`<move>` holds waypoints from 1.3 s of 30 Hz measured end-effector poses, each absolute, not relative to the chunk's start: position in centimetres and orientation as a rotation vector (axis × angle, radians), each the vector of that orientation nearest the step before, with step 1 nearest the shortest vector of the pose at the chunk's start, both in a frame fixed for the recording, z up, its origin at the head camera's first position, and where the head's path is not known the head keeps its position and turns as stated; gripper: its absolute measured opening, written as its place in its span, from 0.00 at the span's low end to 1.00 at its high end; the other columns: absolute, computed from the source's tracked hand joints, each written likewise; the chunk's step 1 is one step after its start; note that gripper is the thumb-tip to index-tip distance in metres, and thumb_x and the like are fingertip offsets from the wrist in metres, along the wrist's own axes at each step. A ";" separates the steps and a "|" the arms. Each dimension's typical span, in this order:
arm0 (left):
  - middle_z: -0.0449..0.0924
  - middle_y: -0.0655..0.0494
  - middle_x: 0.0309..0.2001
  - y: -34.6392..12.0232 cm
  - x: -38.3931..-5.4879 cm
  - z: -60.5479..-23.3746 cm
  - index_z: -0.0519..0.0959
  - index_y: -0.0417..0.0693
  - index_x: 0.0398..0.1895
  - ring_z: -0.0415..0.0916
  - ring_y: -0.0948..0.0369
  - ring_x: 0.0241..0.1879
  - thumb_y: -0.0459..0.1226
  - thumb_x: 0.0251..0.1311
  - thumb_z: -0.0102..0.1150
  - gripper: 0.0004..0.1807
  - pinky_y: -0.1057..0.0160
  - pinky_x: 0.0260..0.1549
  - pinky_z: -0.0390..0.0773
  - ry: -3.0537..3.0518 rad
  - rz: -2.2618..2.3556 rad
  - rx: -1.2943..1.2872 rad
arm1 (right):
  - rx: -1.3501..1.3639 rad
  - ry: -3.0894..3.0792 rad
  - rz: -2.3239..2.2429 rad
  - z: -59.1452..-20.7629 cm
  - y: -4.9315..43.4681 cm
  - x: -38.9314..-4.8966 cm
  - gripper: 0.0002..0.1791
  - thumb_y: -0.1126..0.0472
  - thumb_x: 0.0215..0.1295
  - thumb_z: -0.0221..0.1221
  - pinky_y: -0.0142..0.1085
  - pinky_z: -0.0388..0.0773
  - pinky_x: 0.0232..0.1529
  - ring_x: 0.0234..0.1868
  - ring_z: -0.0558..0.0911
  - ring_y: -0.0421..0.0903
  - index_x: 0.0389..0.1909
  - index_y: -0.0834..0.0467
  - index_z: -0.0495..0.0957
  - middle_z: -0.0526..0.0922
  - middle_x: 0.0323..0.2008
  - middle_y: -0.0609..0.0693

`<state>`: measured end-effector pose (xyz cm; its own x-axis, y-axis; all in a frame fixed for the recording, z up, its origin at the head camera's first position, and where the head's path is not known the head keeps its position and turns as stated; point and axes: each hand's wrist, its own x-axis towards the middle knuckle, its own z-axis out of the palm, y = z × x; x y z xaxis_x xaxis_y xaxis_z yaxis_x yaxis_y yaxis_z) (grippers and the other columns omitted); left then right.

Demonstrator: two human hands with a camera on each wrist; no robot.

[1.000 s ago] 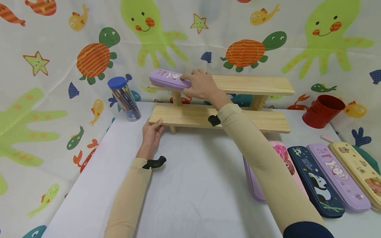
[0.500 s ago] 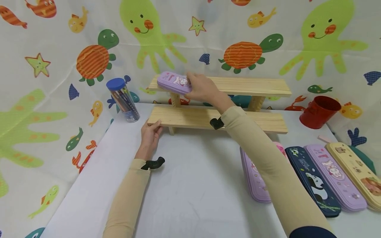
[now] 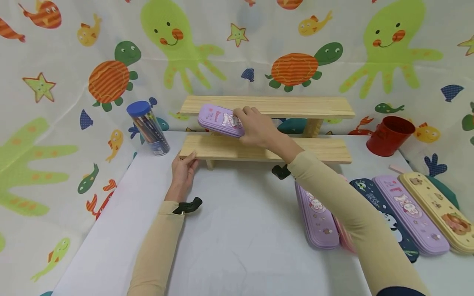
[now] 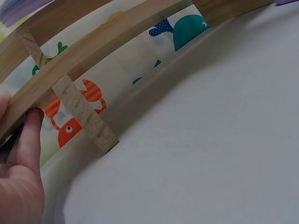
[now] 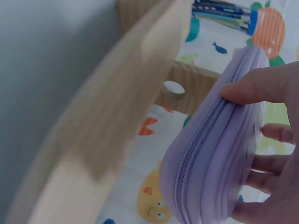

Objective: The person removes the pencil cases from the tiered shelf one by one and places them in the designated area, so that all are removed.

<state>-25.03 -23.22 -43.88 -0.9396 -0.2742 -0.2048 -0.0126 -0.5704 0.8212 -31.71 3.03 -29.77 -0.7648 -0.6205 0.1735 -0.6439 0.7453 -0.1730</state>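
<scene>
My right hand (image 3: pixel 261 130) grips the right end of a purple zippered pencil case (image 3: pixel 219 119) with a cartoon print on its lid. The case is tilted, in front of the upper board's edge and above the lower board of a two-tier wooden shelf (image 3: pixel 307 107). In the right wrist view, the thumb presses the zipper side of the pencil case (image 5: pixel 205 154) and the other fingers lie across its lid. My left hand (image 3: pixel 182 172) holds the left end of the lower board, thumb on top. Fingers from underneath touch the board (image 4: pixel 103 51) in the left wrist view.
Left of the shelf stands a clear tub of pencils (image 3: pixel 149 129) with a blue lid. A red cup (image 3: pixel 389 137) is at the back right. Several pencil cases, including a yellow one (image 3: pixel 433 205) and a purple one (image 3: pixel 316 218), lie side by side at the right.
My right hand has brought the purple pencil case off the upper board, forward and down toward the lower one. My left hand keeps its hold on the shelf. The head view has shifted slightly.
</scene>
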 end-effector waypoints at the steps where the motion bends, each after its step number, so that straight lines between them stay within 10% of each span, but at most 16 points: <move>1: 0.74 0.50 0.59 -23.2 -25.0 -43.9 0.61 0.45 0.73 0.80 0.62 0.53 0.27 0.66 0.57 0.33 0.69 0.53 0.82 -1.370 -2.616 0.473 | 1.031 -2.842 0.361 -30.0 3.3 -31.4 0.41 0.53 0.54 0.65 0.48 0.81 0.55 0.58 0.72 0.52 0.69 0.54 0.61 0.72 0.61 0.56; 39: 0.70 0.48 0.65 -23.2 -24.9 -44.1 0.58 0.48 0.75 0.74 0.58 0.64 0.28 0.67 0.57 0.35 0.68 0.55 0.81 -1.363 -2.646 0.436 | 0.913 -3.094 0.379 -35.9 10.9 -18.4 0.47 0.37 0.50 0.69 0.32 0.69 0.22 0.31 0.74 0.43 0.72 0.44 0.65 0.79 0.46 0.52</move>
